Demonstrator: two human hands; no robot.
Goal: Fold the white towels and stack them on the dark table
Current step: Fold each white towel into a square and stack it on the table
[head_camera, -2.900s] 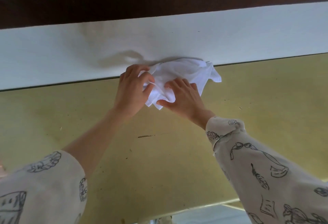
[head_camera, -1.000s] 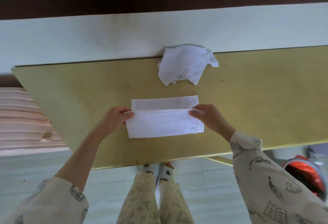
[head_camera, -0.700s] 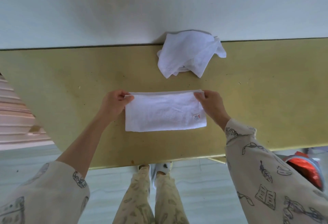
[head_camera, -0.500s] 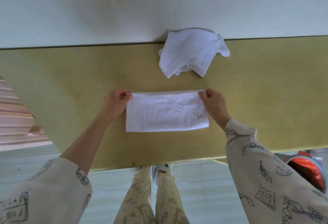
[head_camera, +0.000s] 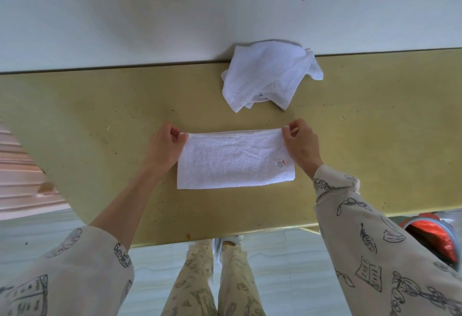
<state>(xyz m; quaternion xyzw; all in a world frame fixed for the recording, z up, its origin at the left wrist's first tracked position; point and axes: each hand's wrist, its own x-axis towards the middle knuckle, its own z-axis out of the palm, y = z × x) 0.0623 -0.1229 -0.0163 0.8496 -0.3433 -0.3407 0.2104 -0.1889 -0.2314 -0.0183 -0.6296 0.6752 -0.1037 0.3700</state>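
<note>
- We count two white towels: a folded towel [head_camera: 235, 159] lying flat as a long rectangle near the middle of the tabletop [head_camera: 100, 115], and a crumpled towel [head_camera: 268, 75] in a loose heap at the far edge, against the white wall [head_camera: 150, 15].
- The folded towel carries a small label with red print near its right end, toward the near side.
- We have two hands on the folded towel, one at each far corner. Our left hand [head_camera: 165, 148] pinches the far left corner between thumb and curled fingers; our right hand [head_camera: 301, 144] pinches the far right corner the same way.
- The towel's body stretches between the hands and runs back toward us, its near edge lying flat on the tabletop, apart from both wrists.
- The crumpled towel sits just beyond the folded one, slightly to the right, not touching it or either hand.
- The tabletop is a yellowish-olive surface with small specks and scratches.
- Both arms wear pale sleeves [head_camera: 375, 253] printed with dark line drawings; matching trousers show below the near edge.
- One container, a bin [head_camera: 435, 238] with a shiny red lining, stands on the floor at the near right; we cannot tell what it holds.
</note>
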